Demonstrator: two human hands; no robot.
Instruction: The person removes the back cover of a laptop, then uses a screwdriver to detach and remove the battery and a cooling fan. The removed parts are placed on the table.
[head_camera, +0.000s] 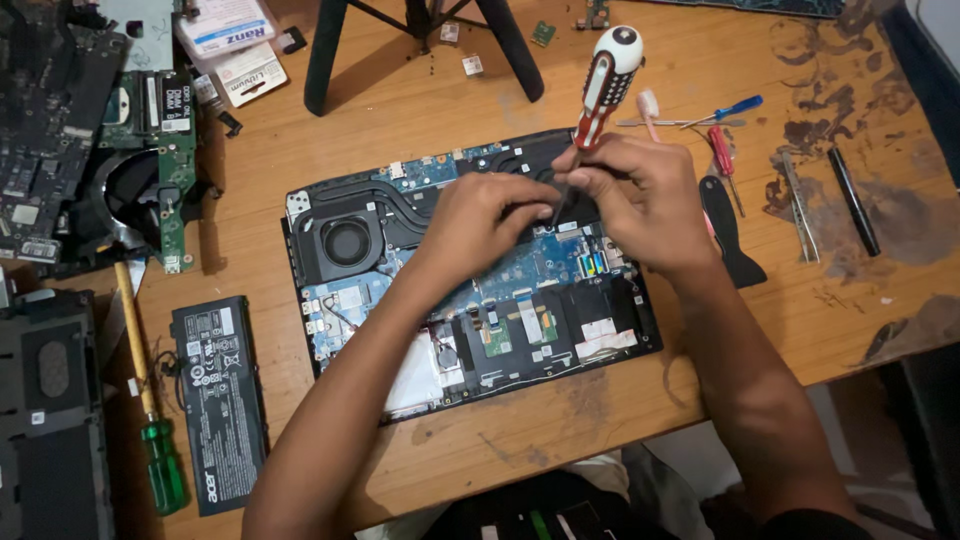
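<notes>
Head cam, looking down at the bench. Open laptop (470, 290) lies bottom cover off on the wooden table (420, 120), roughly centre, board and fan (347, 243) exposed, heat pipes running from the fan toward the top edge.

My right hand (640, 200) is clenched around the shaft of a red-and-white screwdriver (603, 85); handle sticks up and tilts away to the right, tip down on the board near the middle of the laptop. Exact contact point is hidden by fingers.

My left hand (485, 225) sits just beside it, fingers curled and pinched near the tip area, touching the right hand's fingers. I can't tell whether it's gripping the shaft or a small part; call it closed, contents unclear.

Around it:
- black battery (218, 400) flat on the table, left of the laptop, well apart from it
- green-handled screwdriver (150, 400) left of the battery, handle toward me
- green circuit board (172, 170) and other stripped laptop parts at upper left
- black pry tool (728, 230) just right of my right hand
- small red screwdriver (724, 160) and blue screwdriver (725, 110) beyond it, lying flat
- black pen (853, 200) far right on the stained part of the table
- black tripod legs (420, 40) at top centre
</notes>
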